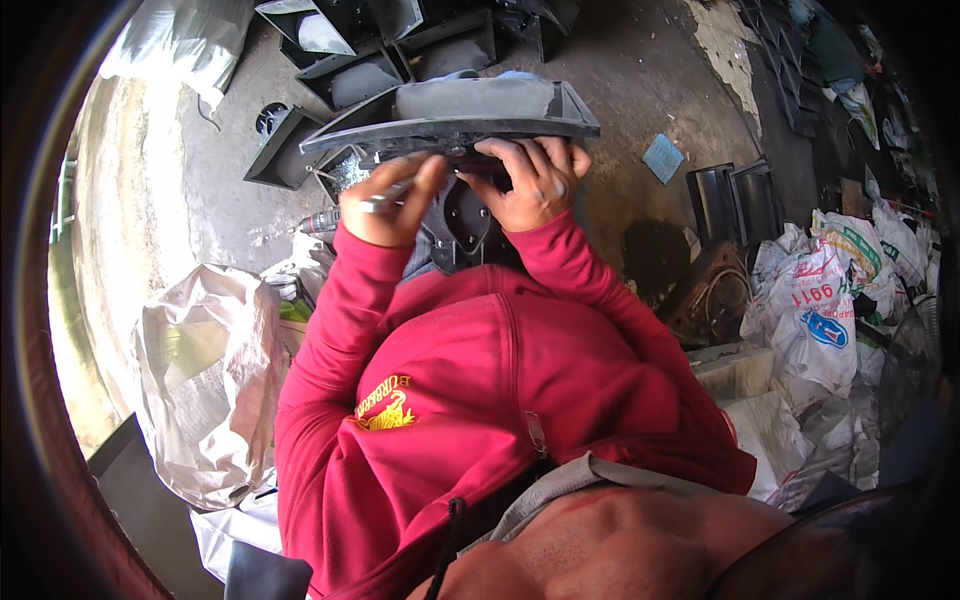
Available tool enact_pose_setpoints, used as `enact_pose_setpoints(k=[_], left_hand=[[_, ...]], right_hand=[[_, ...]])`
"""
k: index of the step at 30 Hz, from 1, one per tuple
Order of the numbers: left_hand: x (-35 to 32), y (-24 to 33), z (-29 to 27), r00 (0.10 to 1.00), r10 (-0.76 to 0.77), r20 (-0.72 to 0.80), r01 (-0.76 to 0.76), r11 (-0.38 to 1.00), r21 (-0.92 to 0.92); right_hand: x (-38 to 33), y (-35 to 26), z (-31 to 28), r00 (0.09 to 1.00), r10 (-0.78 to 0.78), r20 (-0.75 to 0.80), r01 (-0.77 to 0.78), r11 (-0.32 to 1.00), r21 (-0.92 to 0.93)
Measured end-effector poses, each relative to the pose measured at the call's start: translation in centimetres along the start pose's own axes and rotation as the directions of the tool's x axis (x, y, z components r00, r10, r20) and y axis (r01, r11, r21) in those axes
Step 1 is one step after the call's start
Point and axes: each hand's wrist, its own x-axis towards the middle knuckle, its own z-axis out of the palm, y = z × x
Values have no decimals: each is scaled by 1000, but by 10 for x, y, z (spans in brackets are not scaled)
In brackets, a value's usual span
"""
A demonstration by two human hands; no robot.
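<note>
"Two bare hands meet at a dark housing with a grey panel (475,100) in the upper middle of the frame. What are we seeing of each?"

"We see the right hand (533,185) with its fingers bent against the housing's near edge, its thumb tucked lower; whether it grips, we cannot tell. The left hand (392,200) is curled just beside that edge, a silvery piece (385,203) at its fingers, ring or held part, we cannot say."

"And around them?"

"Below the hands we find a black bracket (465,220). At left, we note a power drill (318,222) on the floor (600,60) and a white sack (210,380); across the top, more dark housings (445,55). To the right of the housing lies a blue square (662,158), with printed bags (805,310) at the frame's right."
</note>
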Motion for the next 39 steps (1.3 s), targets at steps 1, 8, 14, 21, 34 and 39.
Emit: enact_pose_setpoints(k=[1,8,14,21,34,39], left_hand=[[6,16,4,981,194,19,-191,942,275],[18,46,23,929,222,297,-369,621,692],[15,-26,-21,912,-355,207,411,793,-450],[1,8,-7,988,-151,32,154,954,-256],[28,16,-3,908,264,326,-407,738,538],[9,-25,-31,928,-343,142,370,817,-442]], right_hand=[[-1,0,-2,999,21,31,-21,1000,-11],[0,-3,-3,999,44,32,-44,999,8],[-2,0,-1,999,20,38,-17,998,-67],[-1,-3,-3,998,28,63,-25,999,-48],[2,-2,-3,999,42,25,-41,999,-24],[-1,-1,-2,999,24,27,-22,999,-42]])
